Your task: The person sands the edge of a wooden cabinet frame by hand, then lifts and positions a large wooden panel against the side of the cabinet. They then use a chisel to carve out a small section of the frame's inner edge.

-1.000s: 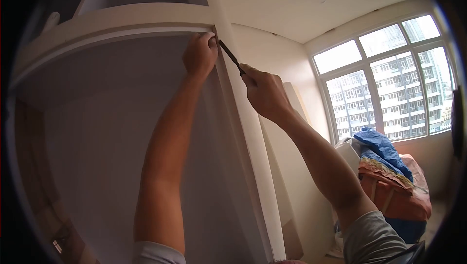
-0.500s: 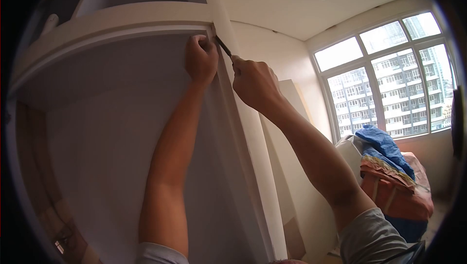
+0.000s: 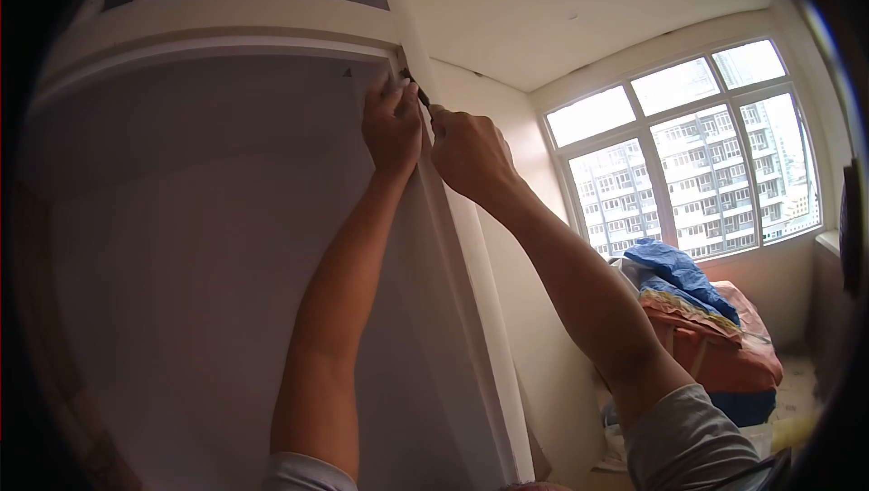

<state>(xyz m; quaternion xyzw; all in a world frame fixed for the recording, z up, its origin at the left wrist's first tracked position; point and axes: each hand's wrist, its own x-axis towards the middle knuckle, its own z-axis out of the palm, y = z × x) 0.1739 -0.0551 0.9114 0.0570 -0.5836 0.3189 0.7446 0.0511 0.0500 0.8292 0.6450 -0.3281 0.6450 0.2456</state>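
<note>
My right hand (image 3: 471,152) is wrapped round the handle of a thin dark tool (image 3: 419,91), whose far end meets the upper corner of a pale cabinet frame (image 3: 444,219). Just left of the tool, my left hand (image 3: 395,129) is raised against the inner side of the frame, its fingers bent and partly blurred. Its fingertips are beside the tool's shaft; whether they hold anything small I cannot make out. A small dark mark (image 3: 348,73) shows on the cabinet's inner back, left of the fingers.
A curved pale rail (image 3: 226,16) crosses above my left hand, with upper compartments over it. To the right are a wide window (image 3: 670,147), a red bag (image 3: 715,360) with blue cloth (image 3: 679,274) on top, and a pale wall.
My left hand has moved right, closer to the tool, and its fingers have lifted and loosened. The view has shifted, so the window and bag sit further left.
</note>
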